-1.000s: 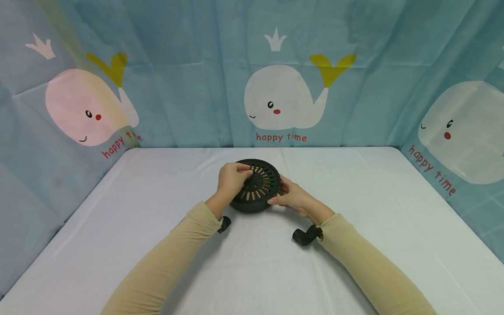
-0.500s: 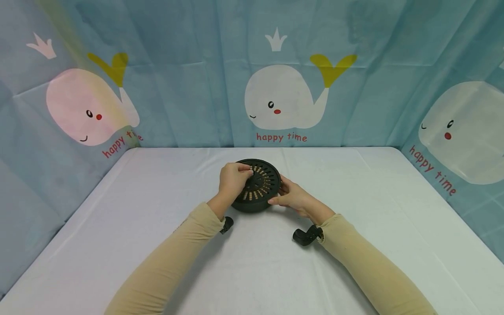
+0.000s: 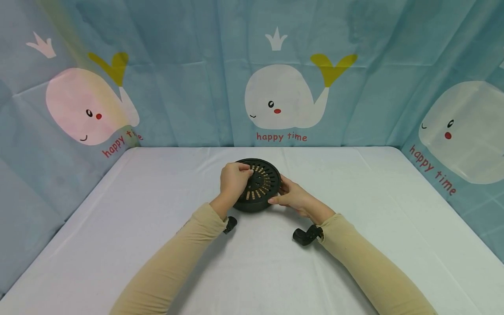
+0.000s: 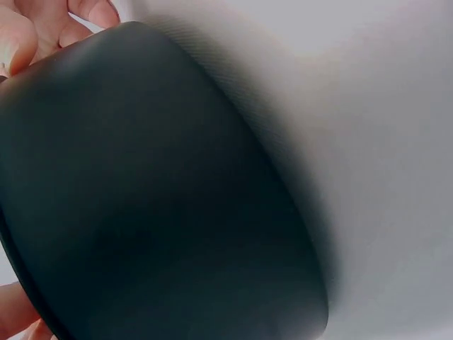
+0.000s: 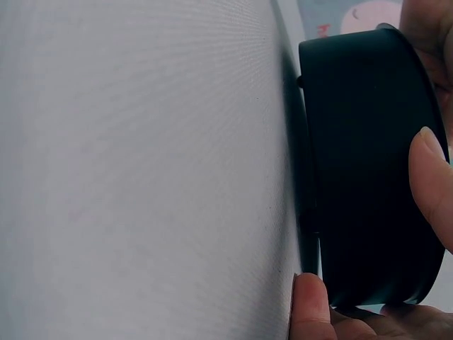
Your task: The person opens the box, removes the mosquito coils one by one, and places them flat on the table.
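Observation:
A round black mosquito coil holder point(image 3: 255, 205) with a slotted lid point(image 3: 264, 180) stands towards the far middle of the table. Tan strips show through the slots. On top, my left hand point(image 3: 233, 180) has thumb and fingers drawn together in a pinch near the lid's middle; what lies between the fingertips is hidden. My right hand point(image 3: 294, 197) grips the right side, its thumb point(image 5: 432, 188) against the wall near the rim and other fingers lower down. Small feet show under the base in the right wrist view. The smooth dark wall point(image 4: 163, 184) fills much of the left wrist view.
A white cloth covers the table point(image 3: 354, 183). Blue curtains point(image 3: 189, 100) with whale prints hang behind and on both sides. A black camera mount point(image 3: 307, 235) sits under the right wrist, another camera mount point(image 3: 230, 225) under the left.
The left wrist and forearm have shifted slightly to the right, while the left fingertips stay at the lid's middle. The right hand and the holder have hardly moved.

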`<state>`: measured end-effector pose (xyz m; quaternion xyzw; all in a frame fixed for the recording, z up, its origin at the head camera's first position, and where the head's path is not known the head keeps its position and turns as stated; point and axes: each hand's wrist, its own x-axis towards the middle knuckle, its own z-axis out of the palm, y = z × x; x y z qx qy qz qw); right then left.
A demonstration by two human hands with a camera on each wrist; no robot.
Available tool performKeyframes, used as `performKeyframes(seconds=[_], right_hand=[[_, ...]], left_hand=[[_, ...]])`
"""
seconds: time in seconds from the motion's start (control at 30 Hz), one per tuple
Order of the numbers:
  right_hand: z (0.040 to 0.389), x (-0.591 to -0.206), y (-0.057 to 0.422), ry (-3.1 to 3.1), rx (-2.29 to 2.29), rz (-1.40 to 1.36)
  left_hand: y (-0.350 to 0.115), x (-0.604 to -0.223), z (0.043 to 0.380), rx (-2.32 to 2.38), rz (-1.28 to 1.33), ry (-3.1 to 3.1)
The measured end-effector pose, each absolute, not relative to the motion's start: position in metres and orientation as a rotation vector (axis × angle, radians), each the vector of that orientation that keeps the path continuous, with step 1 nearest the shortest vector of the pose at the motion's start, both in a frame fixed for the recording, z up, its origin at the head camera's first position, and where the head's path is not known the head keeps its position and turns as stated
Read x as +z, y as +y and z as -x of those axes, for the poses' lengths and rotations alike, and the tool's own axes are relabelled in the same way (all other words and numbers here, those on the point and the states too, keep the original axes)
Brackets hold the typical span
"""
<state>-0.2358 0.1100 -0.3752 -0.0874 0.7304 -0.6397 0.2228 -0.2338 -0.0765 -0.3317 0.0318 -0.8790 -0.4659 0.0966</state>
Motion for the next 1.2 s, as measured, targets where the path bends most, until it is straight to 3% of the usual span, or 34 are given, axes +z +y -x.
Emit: performKeyframes(seconds=[1.2], right_hand=[[0.237,-0.377,0.112,2.043,-1.711,0.191]], left_hand=[[-0.080,-0.318,0.230,-1.441,-0.174,-2.546]])
